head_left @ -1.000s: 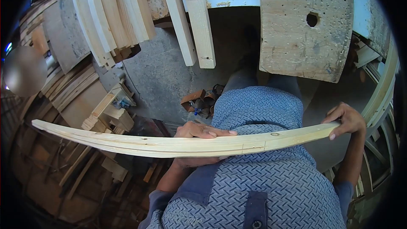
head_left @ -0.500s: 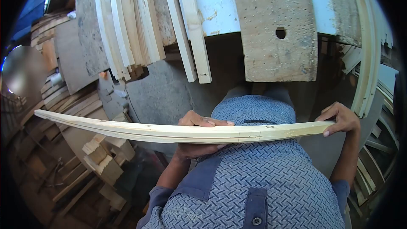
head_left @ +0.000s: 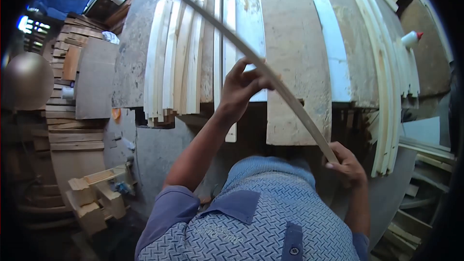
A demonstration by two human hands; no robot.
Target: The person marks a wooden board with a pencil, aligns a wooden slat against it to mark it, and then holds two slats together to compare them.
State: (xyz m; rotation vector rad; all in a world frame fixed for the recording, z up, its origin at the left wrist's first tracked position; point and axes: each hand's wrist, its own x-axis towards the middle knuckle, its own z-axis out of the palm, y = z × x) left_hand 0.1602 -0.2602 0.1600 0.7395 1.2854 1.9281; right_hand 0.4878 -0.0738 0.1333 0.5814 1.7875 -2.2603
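Observation:
A long, narrow wooden strip [head_left: 300, 110] runs diagonally across the head view, from the top left down to the right in front of my body. My right hand [head_left: 349, 165] is closed around its near, lower end. Farther along, my left hand [head_left: 240, 88] holds the strip near its middle, with fingers and thumb curled at its edge. Beneath the strip lies a wide, worn board [head_left: 296, 34] that overhangs the bench's front edge. Part of my left hand's fingers is hidden by the strip.
Several pale wooden strips [head_left: 181, 63] lie side by side on the bench's left part, and long strips [head_left: 382, 82] lie on the right. A white bottle with a red cap [head_left: 412, 38] stands at far right. Stacked planks [head_left: 72, 137] and wooden blocks [head_left: 89, 210] are at left.
The strip has swung from lying across my body to a diagonal, its far end now up over the bench. My left hand has moved up and forward; my right hand has moved lower and leftward.

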